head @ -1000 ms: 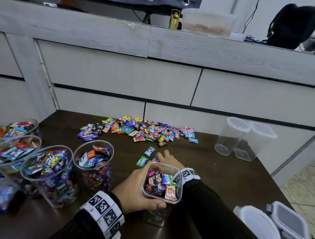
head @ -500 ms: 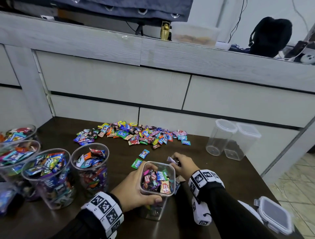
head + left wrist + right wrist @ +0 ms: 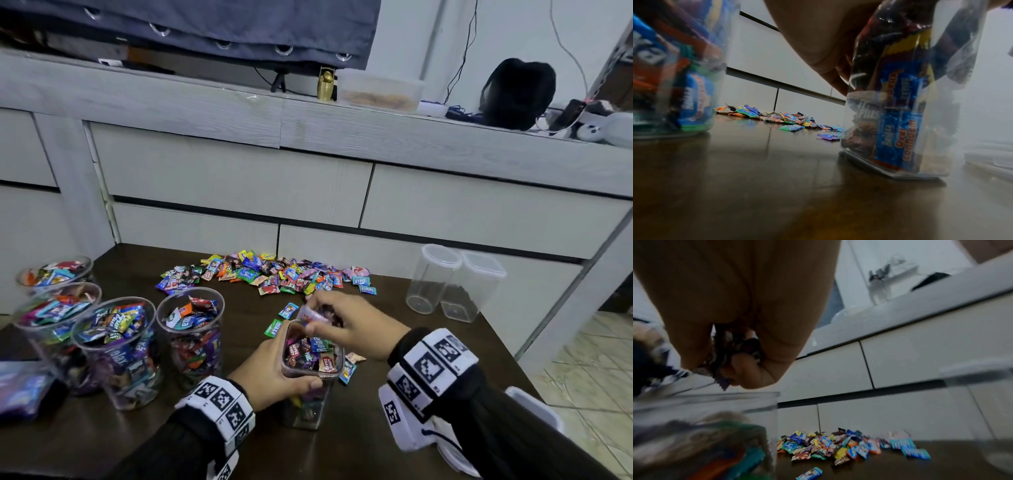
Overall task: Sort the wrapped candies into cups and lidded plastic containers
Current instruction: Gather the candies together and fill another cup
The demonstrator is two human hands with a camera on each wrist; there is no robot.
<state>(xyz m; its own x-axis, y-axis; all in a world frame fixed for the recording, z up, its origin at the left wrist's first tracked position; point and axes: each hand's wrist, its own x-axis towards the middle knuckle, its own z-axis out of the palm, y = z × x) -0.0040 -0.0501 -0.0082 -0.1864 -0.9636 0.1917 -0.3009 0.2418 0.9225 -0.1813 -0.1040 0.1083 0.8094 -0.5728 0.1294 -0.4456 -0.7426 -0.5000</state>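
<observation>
A square clear container [image 3: 310, 373] nearly full of wrapped candies stands on the dark table [image 3: 376, 428], near the front. My left hand [image 3: 274, 373] grips its side near the rim [image 3: 828, 48]. Just above the container's far rim hovers my right hand [image 3: 346, 318], holding a small bunch of purple-wrapped candies [image 3: 313, 314] in its curled fingers [image 3: 719, 353]. The loose candy pile [image 3: 270, 274] spreads across the table's far side, also in the right wrist view [image 3: 838, 446]. A few stray candies [image 3: 287, 310] lie between the pile and the container.
Several round clear cups [image 3: 190, 337] full of candies stand in a row at the left. Two empty lidded clear containers [image 3: 452, 284] stand at the far right. A white lid [image 3: 534, 407] lies near the front right edge. Grey drawers [image 3: 239, 178] rise behind the table.
My right hand lifted from the table beside the container with candies in it and moved up over the container's far rim. My left hand kept its hold on the container.
</observation>
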